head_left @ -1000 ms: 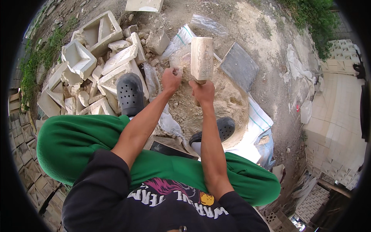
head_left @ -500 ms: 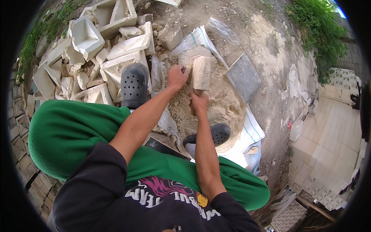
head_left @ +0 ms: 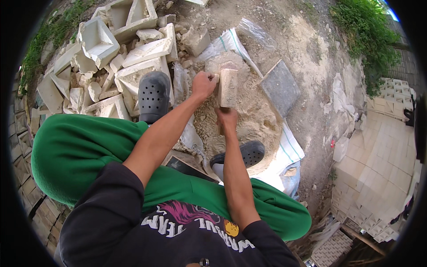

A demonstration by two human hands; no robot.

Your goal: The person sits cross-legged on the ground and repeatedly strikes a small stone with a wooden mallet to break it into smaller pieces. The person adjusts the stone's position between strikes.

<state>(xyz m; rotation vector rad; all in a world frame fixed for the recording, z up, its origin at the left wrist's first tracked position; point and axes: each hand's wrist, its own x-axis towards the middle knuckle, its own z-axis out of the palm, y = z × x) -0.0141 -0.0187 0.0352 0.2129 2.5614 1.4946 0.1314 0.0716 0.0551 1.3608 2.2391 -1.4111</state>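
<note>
My right hand (head_left: 227,119) is wrapped round the handle of a mallet with a blocky, dust-coated wooden head (head_left: 228,88). The head is over a mound of pale crushed rubble (head_left: 253,113), close to a dusty stone (head_left: 227,61) on its far side. Just left of the head, my left hand (head_left: 203,85) is closed, with a small pale chunk (head_left: 216,77) at its fingertips. Whether the mallet touches the stone is hard to tell. Beneath the mound lies a white woven sack (head_left: 291,149) with blue-green stripes.
Broken pale blocks (head_left: 147,53) are piled at the far left. A grey square slab (head_left: 280,88) rests at the mound's right. My feet in dark clogs (head_left: 154,95) flank the rubble. Stacked pale blocks (head_left: 369,151) stand at the right, below green plants (head_left: 364,35).
The mallet head has shifted slightly toward me, showing more of the stone beyond it. My right hand has moved a little with it; my left hand has barely moved.
</note>
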